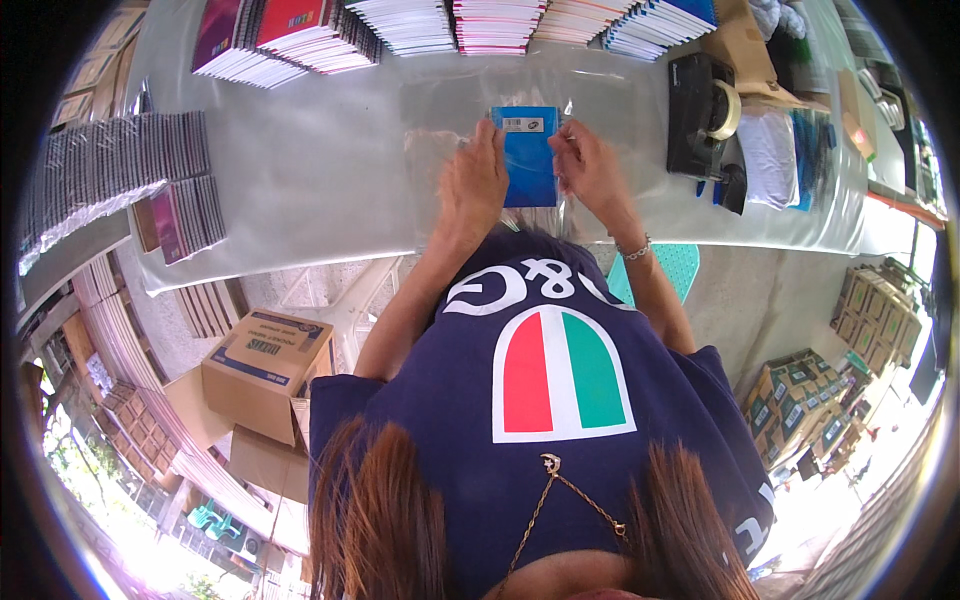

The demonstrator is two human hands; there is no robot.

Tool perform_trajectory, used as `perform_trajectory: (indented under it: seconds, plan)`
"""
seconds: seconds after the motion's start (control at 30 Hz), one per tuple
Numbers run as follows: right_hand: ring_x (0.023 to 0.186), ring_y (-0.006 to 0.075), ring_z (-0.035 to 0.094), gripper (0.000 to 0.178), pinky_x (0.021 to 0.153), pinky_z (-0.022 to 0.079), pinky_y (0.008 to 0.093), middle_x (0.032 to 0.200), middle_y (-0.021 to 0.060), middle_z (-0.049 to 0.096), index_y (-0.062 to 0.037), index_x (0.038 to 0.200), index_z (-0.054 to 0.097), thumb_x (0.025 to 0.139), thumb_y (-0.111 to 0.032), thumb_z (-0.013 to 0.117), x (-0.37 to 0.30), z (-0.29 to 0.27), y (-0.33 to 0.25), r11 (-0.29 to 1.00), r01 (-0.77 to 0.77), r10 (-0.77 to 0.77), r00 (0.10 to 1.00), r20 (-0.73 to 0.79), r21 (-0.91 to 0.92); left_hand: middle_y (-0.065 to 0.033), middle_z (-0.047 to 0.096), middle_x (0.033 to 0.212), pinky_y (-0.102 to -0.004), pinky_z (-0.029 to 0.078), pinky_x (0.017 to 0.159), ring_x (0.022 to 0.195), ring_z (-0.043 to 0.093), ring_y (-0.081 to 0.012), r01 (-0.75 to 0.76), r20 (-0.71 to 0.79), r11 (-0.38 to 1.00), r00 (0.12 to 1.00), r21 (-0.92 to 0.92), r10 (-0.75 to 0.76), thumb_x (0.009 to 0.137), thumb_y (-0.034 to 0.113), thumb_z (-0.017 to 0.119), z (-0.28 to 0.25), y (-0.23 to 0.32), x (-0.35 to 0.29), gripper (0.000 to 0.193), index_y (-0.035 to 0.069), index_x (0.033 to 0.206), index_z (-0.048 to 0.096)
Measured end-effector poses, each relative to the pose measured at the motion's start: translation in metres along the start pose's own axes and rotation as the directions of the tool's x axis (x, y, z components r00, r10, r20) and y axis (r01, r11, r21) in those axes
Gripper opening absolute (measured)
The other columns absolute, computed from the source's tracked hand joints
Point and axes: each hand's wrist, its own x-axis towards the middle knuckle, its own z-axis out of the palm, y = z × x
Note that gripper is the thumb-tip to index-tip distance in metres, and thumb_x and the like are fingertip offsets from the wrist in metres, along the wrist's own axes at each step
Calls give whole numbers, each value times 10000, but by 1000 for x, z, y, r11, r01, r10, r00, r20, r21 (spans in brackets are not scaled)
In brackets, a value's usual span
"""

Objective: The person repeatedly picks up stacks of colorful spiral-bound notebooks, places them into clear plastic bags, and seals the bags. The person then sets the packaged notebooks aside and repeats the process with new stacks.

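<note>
A blue notebook (531,168) with a white barcode label near its top edge lies on the table in front of me. Thin, shiny clear plastic film (425,142) spreads around it and over its edges. My left hand (474,180), a little blurred, is closed at the notebook's left edge, its fingertips pinching the film near the upper left corner. On the other side my right hand (588,168) pinches the film by the upper right edge, thumb and fingers together. How much of the notebook the film covers is hard to make out.
Stacks of spiral notebooks (490,28) line the table's far edge, with more dark notebooks (120,165) at the left. A black tape dispenser (692,115) stands at the right beside a white bundle (768,158). Below left is an open cardboard box (265,365); a green stool (672,268) shows under the table edge.
</note>
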Motion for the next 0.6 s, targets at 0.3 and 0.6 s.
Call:
perform_trajectory:
  seconds: [0.3,0.6]
  plan:
    - [739,453,625,107,607,469,549,821,218,659,-30,1014,492,944,-107,515,4,37,11,933,172,-237,955,-180,-317,-262,633,759,-569,459,590,730,611,-485,24,86,999,996,35,-27,1023,264,404,19,3,7,196,82,1010,477]
    - [678,449,621,111,563,462,553,711,225,632,-39,985,471,949,-132,519,2,46,6,925,87,-166,968,-189,-369,-238,642,735,-570,464,577,693,626,-466,59,154,993,985,104,-74,972,205,475,23,12,8,156,83,1067,497]
